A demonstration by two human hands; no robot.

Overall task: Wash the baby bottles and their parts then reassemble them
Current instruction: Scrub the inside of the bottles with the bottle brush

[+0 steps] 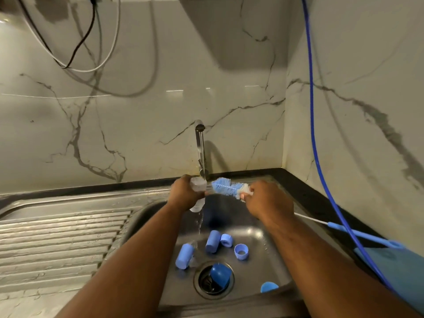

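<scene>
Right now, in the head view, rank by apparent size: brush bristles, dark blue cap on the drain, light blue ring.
1. brush bristles and dark blue cap: too close to rank; bristles longer, cap bulkier.
2. light blue ring: smallest.

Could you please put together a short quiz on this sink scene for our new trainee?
1. True or false: the left hand holds the clear bottle under the running tap.
2. What does the right hand hold? A) a sponge B) a brush C) a cloth
3. Fill in: the dark blue cap lies on the ____ of the sink.
Key: 1 true; 2 B; 3 drain.
</scene>
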